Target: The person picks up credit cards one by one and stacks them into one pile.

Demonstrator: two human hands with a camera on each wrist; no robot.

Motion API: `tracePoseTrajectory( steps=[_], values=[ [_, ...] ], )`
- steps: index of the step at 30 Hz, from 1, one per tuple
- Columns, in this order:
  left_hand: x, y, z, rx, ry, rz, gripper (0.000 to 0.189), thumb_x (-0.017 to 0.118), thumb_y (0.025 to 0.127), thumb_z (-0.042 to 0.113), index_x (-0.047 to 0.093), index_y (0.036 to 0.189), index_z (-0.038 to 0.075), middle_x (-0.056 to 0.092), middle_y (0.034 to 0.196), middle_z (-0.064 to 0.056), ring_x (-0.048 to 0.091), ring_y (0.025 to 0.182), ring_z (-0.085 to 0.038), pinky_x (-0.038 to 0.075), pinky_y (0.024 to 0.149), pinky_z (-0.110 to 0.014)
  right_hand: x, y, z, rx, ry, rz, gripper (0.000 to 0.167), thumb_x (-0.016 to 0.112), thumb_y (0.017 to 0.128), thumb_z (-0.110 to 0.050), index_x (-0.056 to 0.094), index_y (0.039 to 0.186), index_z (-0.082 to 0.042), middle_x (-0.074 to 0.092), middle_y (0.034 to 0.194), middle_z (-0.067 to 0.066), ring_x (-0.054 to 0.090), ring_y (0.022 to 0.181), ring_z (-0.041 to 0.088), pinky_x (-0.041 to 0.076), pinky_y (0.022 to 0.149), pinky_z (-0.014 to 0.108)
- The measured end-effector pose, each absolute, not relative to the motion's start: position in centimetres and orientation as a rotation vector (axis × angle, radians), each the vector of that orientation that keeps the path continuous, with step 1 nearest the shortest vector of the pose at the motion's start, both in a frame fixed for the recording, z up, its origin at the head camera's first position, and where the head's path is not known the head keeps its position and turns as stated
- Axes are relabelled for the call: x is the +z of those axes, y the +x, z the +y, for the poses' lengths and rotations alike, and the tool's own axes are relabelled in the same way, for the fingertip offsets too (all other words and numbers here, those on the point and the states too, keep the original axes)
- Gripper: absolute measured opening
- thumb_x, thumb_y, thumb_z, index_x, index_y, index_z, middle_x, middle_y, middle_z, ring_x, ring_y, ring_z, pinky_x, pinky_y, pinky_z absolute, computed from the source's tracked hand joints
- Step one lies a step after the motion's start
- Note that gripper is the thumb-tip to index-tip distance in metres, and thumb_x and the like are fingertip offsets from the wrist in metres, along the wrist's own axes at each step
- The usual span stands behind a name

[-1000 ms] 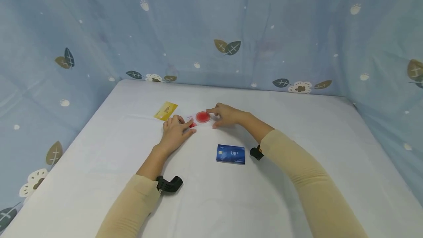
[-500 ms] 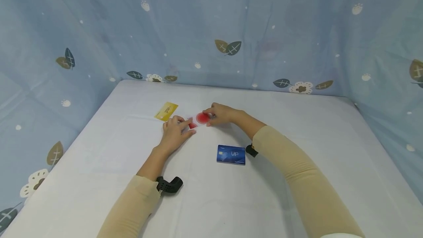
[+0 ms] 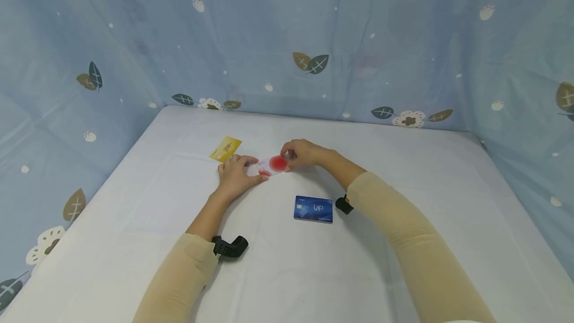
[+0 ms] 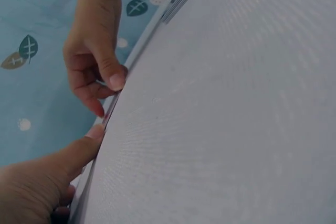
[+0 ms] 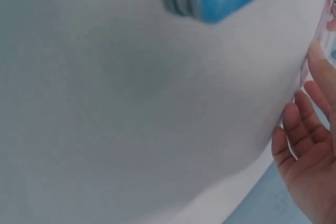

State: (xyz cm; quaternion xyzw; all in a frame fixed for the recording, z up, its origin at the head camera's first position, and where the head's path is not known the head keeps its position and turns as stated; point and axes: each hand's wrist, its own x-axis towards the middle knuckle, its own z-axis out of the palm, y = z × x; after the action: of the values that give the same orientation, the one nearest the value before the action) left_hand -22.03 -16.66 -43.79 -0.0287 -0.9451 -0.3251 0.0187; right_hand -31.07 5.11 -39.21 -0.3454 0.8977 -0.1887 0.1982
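A white card with red circles (image 3: 278, 164) lies on the table between the two hands. The left hand (image 3: 235, 174) holds its left end, index finger at the far edge and thumb at the near corner. At the right end, the right hand (image 3: 305, 154) grips the card between thumb and curled fingers. In the left wrist view, the left thumb (image 4: 94, 131) and the right hand (image 4: 94, 56) meet the card nearly edge-on, so its face is hidden there. The right wrist view catches the right hand (image 5: 315, 145) at the frame's edge.
A yellow card (image 3: 225, 149) lies just beyond the left hand. Nearer the person is a stack of blue VIP cards (image 3: 313, 209), close to the right wrist's camera (image 3: 344, 205). Blue patterned cloth (image 3: 251, 39) hangs behind the white table (image 3: 287, 263).
The right hand has moved slightly left and closed on the card's right end. The left index finger has drawn back off the card's face, and the card has shifted slightly right and nearer.
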Motion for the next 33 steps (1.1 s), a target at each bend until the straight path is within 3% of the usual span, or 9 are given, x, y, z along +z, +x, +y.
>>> tracePoseTrajectory(
  steps=[5, 13, 24, 33],
  values=[
    [-43.3, -21.8, -16.8, -1.072, -0.111, -2.976, 0.056, 0.079, 0.073, 0.039, 0.061, 0.118, 0.012, 0.051, 0.114, -0.013, 0.038, 0.111, -0.032, 0.017, 0.094, -0.051, -39.3, -30.9, 5.3, -0.578, -0.908, 2.471, 0.044, 0.081, 0.074, -0.019, 0.057, 0.109, -0.010, 0.053, 0.094, 0.005, 0.048, 0.087, 0.017, 0.042, 0.076, 0.027],
    [-43.3, -21.6, -17.0, -1.109, -0.214, -2.982, 0.058, 0.080, 0.073, 0.035, 0.057, 0.119, 0.008, 0.052, 0.115, -0.012, 0.040, 0.109, -0.031, 0.017, 0.094, -0.049, -38.7, -29.6, 5.3, -0.613, -0.835, 2.414, 0.048, 0.083, 0.071, -0.015, 0.053, 0.108, -0.005, 0.051, 0.094, 0.006, 0.046, 0.086, 0.017, 0.041, 0.076, 0.026],
    [-44.7, -21.6, -16.9, -1.180, -0.325, -2.806, 0.057, 0.082, 0.073, 0.033, 0.060, 0.119, 0.007, 0.059, 0.089, 0.000, 0.047, 0.087, -0.021, 0.019, 0.093, -0.045, -39.1, -28.9, 6.1, -0.732, -0.886, 2.402, 0.051, 0.082, 0.072, -0.014, 0.049, 0.110, -0.005, 0.052, 0.091, 0.006, 0.048, 0.084, 0.017, 0.043, 0.075, 0.025],
    [-44.8, -21.4, -16.7, -1.186, -0.346, -2.767, 0.057, 0.080, 0.075, 0.027, 0.059, 0.123, 0.004, 0.061, 0.086, 0.000, 0.045, 0.082, -0.019, 0.021, 0.091, -0.042, -39.7, -28.6, 6.7, -0.803, -0.928, 2.421, 0.052, 0.082, 0.071, -0.014, 0.052, 0.112, -0.004, 0.052, 0.091, 0.006, 0.048, 0.083, 0.017, 0.043, 0.073, 0.024]
  ],
)
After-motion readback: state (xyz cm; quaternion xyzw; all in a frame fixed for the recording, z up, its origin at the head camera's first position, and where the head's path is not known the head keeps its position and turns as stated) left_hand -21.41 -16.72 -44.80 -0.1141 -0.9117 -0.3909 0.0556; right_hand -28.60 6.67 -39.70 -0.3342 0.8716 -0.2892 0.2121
